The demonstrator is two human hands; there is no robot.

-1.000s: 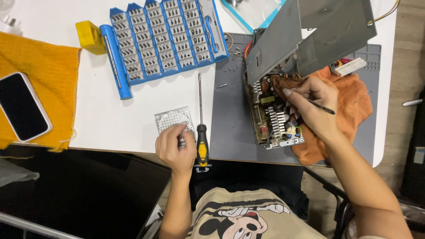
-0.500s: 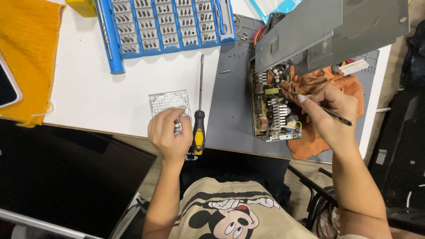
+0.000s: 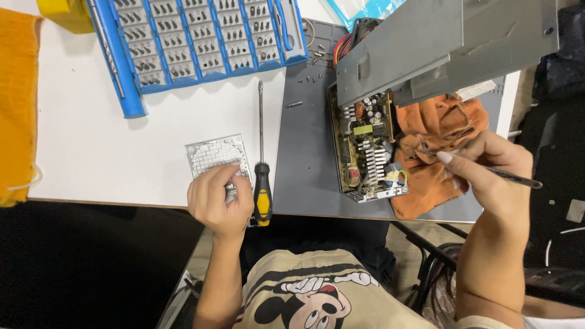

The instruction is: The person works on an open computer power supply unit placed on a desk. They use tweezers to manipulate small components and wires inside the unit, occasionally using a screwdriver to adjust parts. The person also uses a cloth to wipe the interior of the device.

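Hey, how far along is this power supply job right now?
Done: metal cover lifted, circuit board exposed, loose screws on the mat. In hand: right hand holds a thin tool; left hand rests on the fan grille. Left: cover and grille are not back on.

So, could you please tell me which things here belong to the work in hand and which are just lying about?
In use:
left hand on perforated metal grille
right hand holding thin dark tool
opened power supply
orange rag

Lying about:
screwdriver
blue bit case
yellow cloth
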